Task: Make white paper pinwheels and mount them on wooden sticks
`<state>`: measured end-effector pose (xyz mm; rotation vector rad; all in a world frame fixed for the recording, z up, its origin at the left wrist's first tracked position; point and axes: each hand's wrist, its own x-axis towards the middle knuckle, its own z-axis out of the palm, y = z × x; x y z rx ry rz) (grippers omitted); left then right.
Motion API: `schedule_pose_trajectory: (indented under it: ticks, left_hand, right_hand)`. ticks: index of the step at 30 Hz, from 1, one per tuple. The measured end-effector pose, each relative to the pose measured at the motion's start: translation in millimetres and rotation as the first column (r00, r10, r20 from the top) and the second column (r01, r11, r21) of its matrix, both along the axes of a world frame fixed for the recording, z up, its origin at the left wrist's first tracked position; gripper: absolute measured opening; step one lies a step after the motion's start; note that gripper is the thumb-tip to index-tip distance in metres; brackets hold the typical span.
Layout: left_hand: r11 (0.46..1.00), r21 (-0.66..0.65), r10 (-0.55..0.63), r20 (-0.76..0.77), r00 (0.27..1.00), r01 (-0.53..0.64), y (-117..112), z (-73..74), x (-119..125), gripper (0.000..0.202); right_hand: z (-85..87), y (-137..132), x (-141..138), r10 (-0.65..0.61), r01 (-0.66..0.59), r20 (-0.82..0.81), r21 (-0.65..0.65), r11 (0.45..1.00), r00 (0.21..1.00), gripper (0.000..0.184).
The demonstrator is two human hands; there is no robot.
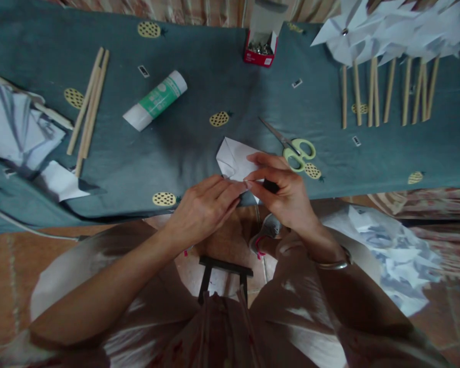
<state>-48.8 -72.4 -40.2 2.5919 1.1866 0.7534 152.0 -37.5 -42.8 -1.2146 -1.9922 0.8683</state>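
Note:
A folded piece of white paper (233, 156) is held at the table's front edge, with crease lines and a folded flap on its left part. My left hand (210, 202) has its fingers pressed together on the paper's lower edge. On the same edge, the thumb and fingertips of my right hand (281, 186) pinch the paper, close to the left fingertips. Just beyond my right hand lies a pair of scissors (291, 145) with light green handles, blades pointing up and left. The underside of the paper is hidden.
A glue stick (157, 99), wooden sticks (90, 105) and white paper pieces (21, 122) lie to the left. A red box (258, 56) of small metal pins stands at the back. Paper pinwheels (347, 33) on sticks lie at right. White paper scraps (391, 255) are below the table's edge.

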Motion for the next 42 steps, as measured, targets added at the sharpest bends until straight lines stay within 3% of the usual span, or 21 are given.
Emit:
schedule_pose_trajectory:
  ticks: [5, 17, 29, 42]
  left_hand:
    - [0.999, 0.011, -0.041, 0.003, 0.999, 0.041, 1.1, -1.1, -0.3, 0.023]
    - [1.0, 0.001, 0.022, 0.08, 0.997, -0.022, 5.5, -5.3, 1.8, 0.016]
    - [0.997, -0.075, 0.034, 0.101, 0.994, -0.027, 5.5, -7.2, 0.5, 0.018]
    - [0.992, -0.121, 0.037, 0.1, 0.994, -0.025, 6.7, -7.6, 0.1, 0.019]
  right_hand:
    - [-4.4, 1.3, -4.8, -0.04, 0.038, 0.03, 0.045, 0.998, 0.999, 0.007]
    - [-5.9, 1.6, -10.4, -0.083, 0.073, 0.082, 0.119, 0.99, 0.993, 0.008]
    - [-5.6, 1.2, -9.3, -0.092, 0.084, 0.075, 0.102, 0.991, 0.993, 0.001]
    - [-8.9, -0.8, -9.7, -0.071, 0.056, 0.09, 0.158, 0.986, 0.993, 0.015]
